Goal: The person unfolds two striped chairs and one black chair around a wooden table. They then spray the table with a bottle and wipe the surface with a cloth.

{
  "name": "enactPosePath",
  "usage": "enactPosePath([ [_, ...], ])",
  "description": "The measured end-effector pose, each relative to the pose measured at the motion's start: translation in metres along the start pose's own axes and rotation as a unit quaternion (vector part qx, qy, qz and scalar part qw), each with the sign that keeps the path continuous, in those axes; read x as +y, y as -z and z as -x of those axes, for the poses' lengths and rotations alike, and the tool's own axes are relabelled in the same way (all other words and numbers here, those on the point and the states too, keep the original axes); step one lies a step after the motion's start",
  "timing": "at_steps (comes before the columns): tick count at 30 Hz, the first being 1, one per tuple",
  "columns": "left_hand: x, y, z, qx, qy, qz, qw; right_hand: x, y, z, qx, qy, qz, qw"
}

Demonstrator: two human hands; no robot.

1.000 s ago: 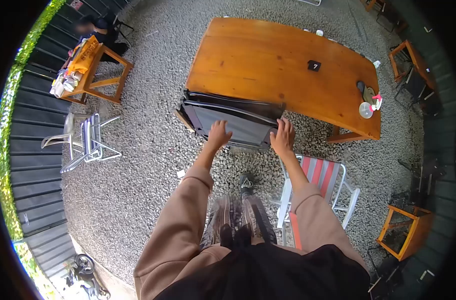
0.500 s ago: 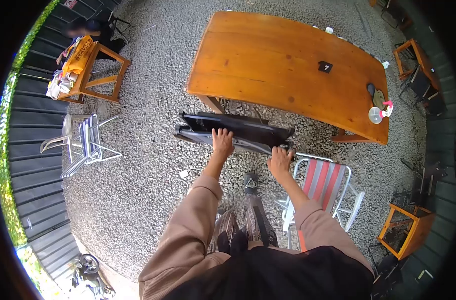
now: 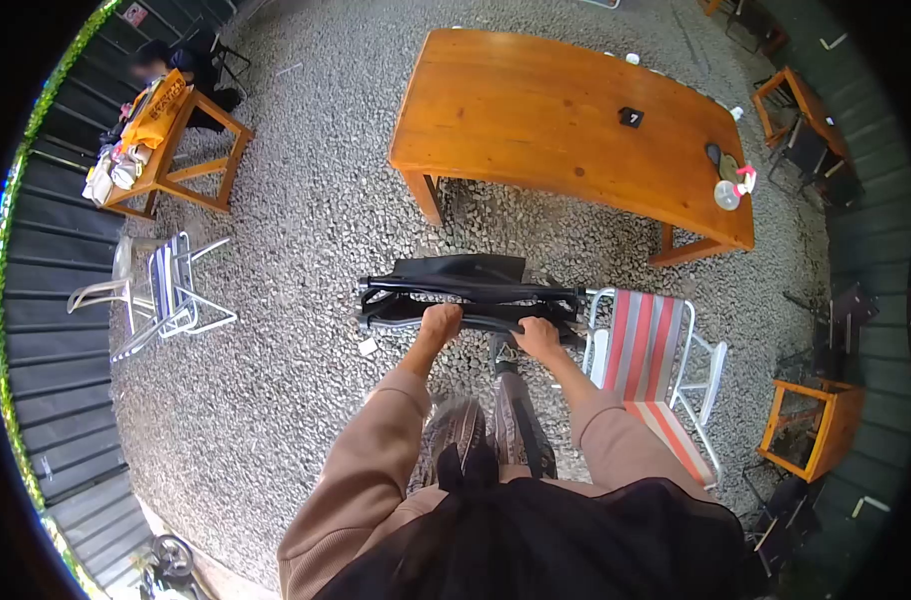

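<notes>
A black folding chair (image 3: 466,287) with dark fabric and a tubular frame stands on the gravel in front of my feet. My left hand (image 3: 442,322) is closed around the near bar of its frame, left of the middle. Farther right along that same bar, the fingers of my right hand (image 3: 538,337) are wrapped around it. The chair looks partly folded, its bars close together. Just right of it is a red-and-grey striped chair (image 3: 648,345) with a white frame. My shoe, below the chair, is partly hidden.
A long wooden table (image 3: 536,120) stands ahead, bearing a number 7 marker (image 3: 631,117) and a spray bottle (image 3: 730,193). At left are a blue striped chair (image 3: 173,285) and a small wooden table (image 3: 204,190) with a person behind it. Wooden stools (image 3: 811,430) line the right fence.
The black chair has come away from the long table toward my body and sits more level. Both hands came with it, and my right hand shifted inward along the bar.
</notes>
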State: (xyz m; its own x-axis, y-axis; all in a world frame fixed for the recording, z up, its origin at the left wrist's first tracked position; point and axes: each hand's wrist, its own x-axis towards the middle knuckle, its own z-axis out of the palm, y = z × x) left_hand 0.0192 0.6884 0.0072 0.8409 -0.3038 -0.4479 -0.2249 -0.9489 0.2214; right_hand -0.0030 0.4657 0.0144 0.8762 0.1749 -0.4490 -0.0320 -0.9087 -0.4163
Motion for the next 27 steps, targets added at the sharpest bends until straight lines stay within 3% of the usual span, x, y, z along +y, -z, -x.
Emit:
enactPosePath([
  [4,-0.004,0.001,0.042,0.091,-0.026,0.041,0.995,-0.017,-0.013,0.032,0.105,0.031,0.026,0.994],
  [5,-0.004,0.006,0.054,0.063,-0.022,0.030,0.997,-0.021,-0.017,0.043,0.124,0.040,0.022,0.991],
  [7,-0.008,0.003,0.077,0.092,-0.049,0.049,0.993,-0.036,-0.019,0.065,0.161,0.061,0.014,0.985],
  [16,0.003,-0.049,0.177,0.081,-0.081,0.064,0.991,-0.052,-0.064,0.171,0.108,0.021,0.010,0.994],
  [18,0.010,-0.062,0.189,0.056,-0.079,0.074,0.993,-0.043,-0.083,0.198,0.092,-0.026,0.001,0.995],
  [22,0.024,-0.067,0.212,0.004,-0.080,0.083,0.993,-0.043,-0.074,0.223,-0.027,0.021,-0.065,0.997],
  [25,0.029,-0.076,0.213,0.010,-0.071,0.103,0.992,-0.048,-0.066,0.219,0.066,0.100,-0.203,0.972],
  [27,0.029,-0.086,0.209,0.073,-0.089,0.121,0.986,-0.044,-0.076,0.206,0.142,0.120,-0.055,0.981],
])
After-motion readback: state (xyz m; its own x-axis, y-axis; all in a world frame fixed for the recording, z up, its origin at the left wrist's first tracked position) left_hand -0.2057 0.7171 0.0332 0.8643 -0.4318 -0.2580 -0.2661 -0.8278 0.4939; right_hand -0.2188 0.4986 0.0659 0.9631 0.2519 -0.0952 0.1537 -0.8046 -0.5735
